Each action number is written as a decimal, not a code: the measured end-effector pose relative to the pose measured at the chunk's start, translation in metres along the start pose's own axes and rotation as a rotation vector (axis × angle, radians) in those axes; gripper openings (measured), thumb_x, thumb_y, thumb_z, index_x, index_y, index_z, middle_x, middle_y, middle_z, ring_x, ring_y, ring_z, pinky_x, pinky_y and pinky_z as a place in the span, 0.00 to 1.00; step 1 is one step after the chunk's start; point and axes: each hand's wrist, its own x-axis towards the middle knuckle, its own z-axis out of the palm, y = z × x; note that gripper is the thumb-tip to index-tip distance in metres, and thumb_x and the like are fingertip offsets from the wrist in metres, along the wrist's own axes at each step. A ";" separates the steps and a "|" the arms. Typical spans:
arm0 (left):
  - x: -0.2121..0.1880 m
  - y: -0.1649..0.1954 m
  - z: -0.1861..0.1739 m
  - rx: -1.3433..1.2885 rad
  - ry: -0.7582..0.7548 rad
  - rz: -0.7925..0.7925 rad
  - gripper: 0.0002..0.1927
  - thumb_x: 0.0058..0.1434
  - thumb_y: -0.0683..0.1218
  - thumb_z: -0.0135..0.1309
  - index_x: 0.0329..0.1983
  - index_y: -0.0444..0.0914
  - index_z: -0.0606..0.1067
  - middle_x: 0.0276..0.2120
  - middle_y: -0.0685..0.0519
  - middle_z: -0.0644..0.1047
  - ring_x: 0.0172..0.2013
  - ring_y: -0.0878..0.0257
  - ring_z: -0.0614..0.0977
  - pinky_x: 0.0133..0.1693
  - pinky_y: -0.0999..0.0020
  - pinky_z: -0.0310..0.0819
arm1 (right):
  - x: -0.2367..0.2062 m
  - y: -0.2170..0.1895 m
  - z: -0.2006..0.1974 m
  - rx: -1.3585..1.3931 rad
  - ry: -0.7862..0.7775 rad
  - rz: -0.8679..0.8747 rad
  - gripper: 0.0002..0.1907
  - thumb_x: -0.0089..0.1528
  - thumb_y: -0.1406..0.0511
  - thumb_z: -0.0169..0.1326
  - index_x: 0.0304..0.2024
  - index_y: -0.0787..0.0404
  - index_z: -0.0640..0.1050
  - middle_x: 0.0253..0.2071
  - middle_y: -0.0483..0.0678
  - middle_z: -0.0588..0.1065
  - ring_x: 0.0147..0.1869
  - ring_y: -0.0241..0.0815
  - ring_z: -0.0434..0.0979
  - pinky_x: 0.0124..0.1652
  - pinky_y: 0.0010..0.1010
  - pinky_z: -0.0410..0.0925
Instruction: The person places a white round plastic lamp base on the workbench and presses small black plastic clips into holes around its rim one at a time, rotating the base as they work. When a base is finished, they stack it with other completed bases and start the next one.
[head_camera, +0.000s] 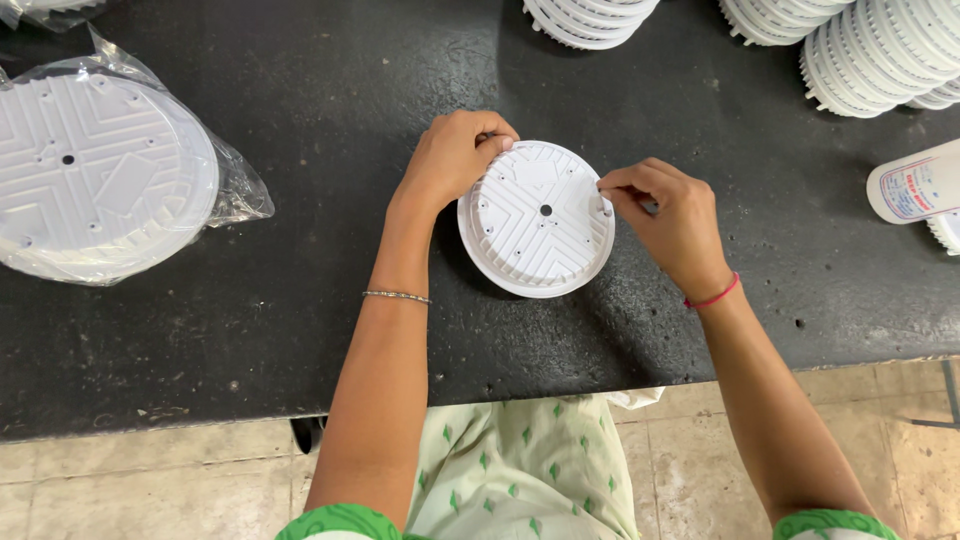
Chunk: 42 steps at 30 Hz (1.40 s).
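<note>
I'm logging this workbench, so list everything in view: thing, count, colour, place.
round ribbed disc: one, white, centre of the table, flat, held at both edges.
bagged stack of discs: one stack, white in clear plastic, left side of the table.
loose stacks of discs: several, white, along the far edge at centre and right; exact count unclear, cut off by the frame.
bottle: one, white with a printed label, lying at the right edge.
table: one, black, speckled top.
floor: beige tiles, below the near table edge.
left hand: grips the disc's upper left rim; thin bracelet on the wrist.
right hand: fingertips pinched at the disc's right rim; red thread on the wrist.
</note>
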 end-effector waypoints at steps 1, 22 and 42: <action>0.000 0.000 0.000 0.002 -0.003 0.000 0.09 0.63 0.48 0.57 0.41 0.43 0.84 0.30 0.54 0.84 0.31 0.64 0.85 0.37 0.64 0.78 | 0.000 0.000 0.000 -0.001 0.001 -0.001 0.07 0.62 0.73 0.62 0.43 0.63 0.83 0.40 0.48 0.80 0.42 0.38 0.83 0.41 0.27 0.76; 0.000 -0.001 0.001 -0.004 0.010 0.018 0.09 0.62 0.48 0.57 0.40 0.43 0.85 0.30 0.54 0.85 0.31 0.65 0.85 0.38 0.65 0.78 | -0.003 -0.006 -0.007 0.054 -0.016 0.023 0.10 0.63 0.71 0.62 0.47 0.63 0.83 0.43 0.50 0.82 0.44 0.38 0.84 0.43 0.27 0.76; 0.010 -0.014 0.019 0.035 0.126 0.166 0.08 0.61 0.47 0.58 0.39 0.44 0.84 0.34 0.49 0.85 0.37 0.53 0.86 0.42 0.58 0.78 | 0.005 -0.016 -0.002 0.260 0.041 0.152 0.06 0.65 0.73 0.61 0.45 0.66 0.81 0.41 0.48 0.81 0.43 0.36 0.81 0.45 0.26 0.75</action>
